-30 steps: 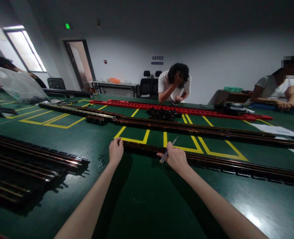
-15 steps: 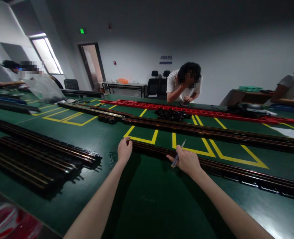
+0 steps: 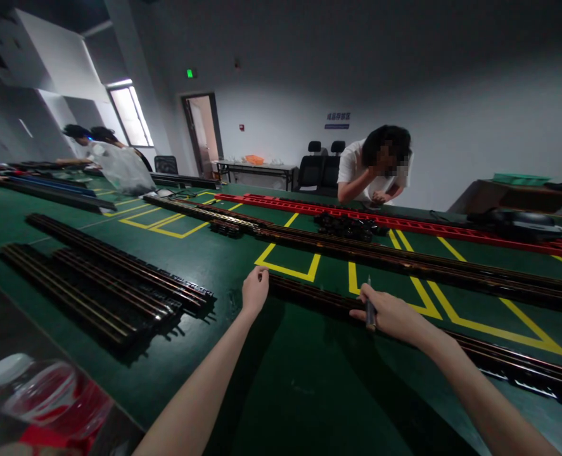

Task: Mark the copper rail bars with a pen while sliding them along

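Near left, a bottle (image 3: 47,396) lies at the edge of the green bench (image 3: 300,392). At mid-bench the left hand (image 3: 255,290) is curled on the left end of a long dark rail (image 3: 319,296) that runs off to the right, and the right hand (image 3: 389,315) rests on the same rail, closed around a slim tool (image 3: 370,304) held upright. Further rails (image 3: 104,285) lie stacked to the left, and at the far side a person (image 3: 376,168) leans over a red rail (image 3: 404,221).

Blue wall sign (image 3: 338,117): characters too small to read.
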Motion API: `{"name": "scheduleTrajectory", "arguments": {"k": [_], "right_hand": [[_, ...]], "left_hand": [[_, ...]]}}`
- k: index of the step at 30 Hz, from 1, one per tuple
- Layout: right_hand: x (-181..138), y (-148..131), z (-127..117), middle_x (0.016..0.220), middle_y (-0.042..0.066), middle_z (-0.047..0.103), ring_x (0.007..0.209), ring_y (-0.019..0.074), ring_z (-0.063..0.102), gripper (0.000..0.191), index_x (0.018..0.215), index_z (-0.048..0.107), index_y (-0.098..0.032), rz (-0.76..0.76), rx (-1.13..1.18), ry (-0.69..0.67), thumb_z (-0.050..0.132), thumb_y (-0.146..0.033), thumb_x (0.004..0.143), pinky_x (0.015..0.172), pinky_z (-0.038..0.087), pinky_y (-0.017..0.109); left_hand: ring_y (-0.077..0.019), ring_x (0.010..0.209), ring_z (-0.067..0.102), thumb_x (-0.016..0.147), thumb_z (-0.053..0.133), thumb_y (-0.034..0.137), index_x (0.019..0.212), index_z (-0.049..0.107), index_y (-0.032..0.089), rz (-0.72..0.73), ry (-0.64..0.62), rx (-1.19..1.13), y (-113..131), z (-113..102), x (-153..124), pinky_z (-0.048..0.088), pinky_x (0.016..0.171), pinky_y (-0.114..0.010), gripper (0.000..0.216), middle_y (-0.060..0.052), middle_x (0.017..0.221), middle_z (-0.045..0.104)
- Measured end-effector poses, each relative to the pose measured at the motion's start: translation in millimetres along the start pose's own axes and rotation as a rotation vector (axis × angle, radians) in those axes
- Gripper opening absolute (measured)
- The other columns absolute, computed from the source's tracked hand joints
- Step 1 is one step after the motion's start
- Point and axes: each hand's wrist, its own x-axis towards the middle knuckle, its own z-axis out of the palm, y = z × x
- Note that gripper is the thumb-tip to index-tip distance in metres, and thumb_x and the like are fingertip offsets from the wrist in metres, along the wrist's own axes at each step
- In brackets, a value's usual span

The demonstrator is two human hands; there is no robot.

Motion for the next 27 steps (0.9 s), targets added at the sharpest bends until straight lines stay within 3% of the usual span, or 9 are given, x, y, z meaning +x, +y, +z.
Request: {"name": "scheduleTrajectory", "arguments": {"k": [6,9,13,17,22,27], "right_hand": [[16,-16,-25,0.087,0.009,0.066,0.072,0.0191,0.062,0.009,0.091,0.045,-0.021,-0.063,0.234,0.035,0.040,-0.027,0.087,0.064,0.044,0.028],[34,-36,-34,0.076,0.005,0.065,0.067,0.0179,0.060,0.011,0.089,0.048,-0.021,-0.138,0.236,-0.016,0.041,-0.030,0.088,0.062,0.043,0.027],[60,-62,-35,0.078,0.004,0.065,0.067,0.0175,0.059,0.023,0.094,0.055,-0.021,-0.270,0.300,-0.032,0.041,-0.039,0.089,0.062,0.044,0.027],[89,-77,-13,0.087,0.006,0.067,0.080,0.0189,0.063,0.032,0.094,0.059,-0.019,-0.289,0.581,0.032,0.040,-0.044,0.089,0.070,0.047,0.029],[116,-84,25,0.072,0.006,0.066,0.071,0.0190,0.063,0.047,0.081,0.066,-0.016,-0.122,0.734,0.142,0.040,-0.055,0.086,0.067,0.048,0.029],[117,-89,44,0.063,0.005,0.063,0.063,0.0185,0.061,0.050,0.073,0.067,-0.016,-0.091,0.846,0.283,0.042,-0.058,0.083,0.062,0.046,0.029]], "left_hand": [[-0.0190,0.089,0.066,0.088,0.045,0.023,0.093,0.066,0.018,0.019,-0.019,0.003,-4,-4,7,0.050,0.076,-0.028,0.022,-0.006,0.093,0.071],[-0.0195,0.088,0.066,0.088,0.046,0.024,0.090,0.067,0.018,0.029,-0.019,0.021,-5,-7,9,0.050,0.076,-0.028,0.021,-0.005,0.091,0.071],[-0.0195,0.084,0.065,0.088,0.047,0.027,0.087,0.068,0.017,0.034,-0.016,0.068,-5,-8,8,0.049,0.073,-0.028,0.023,-0.006,0.087,0.071],[-0.0200,0.082,0.063,0.090,0.043,0.031,0.084,0.068,0.017,0.047,0.006,0.143,-5,-6,4,0.047,0.072,-0.030,0.029,-0.007,0.085,0.069],[-0.0204,0.084,0.060,0.092,0.040,0.029,0.083,0.067,0.017,0.094,0.007,0.275,-3,-3,1,0.044,0.070,-0.029,0.031,-0.007,0.086,0.069],[-0.0194,0.083,0.061,0.093,0.040,0.028,0.085,0.067,0.018,0.110,-0.023,0.309,-4,-3,5,0.042,0.071,-0.028,0.030,-0.006,0.087,0.069]]}}
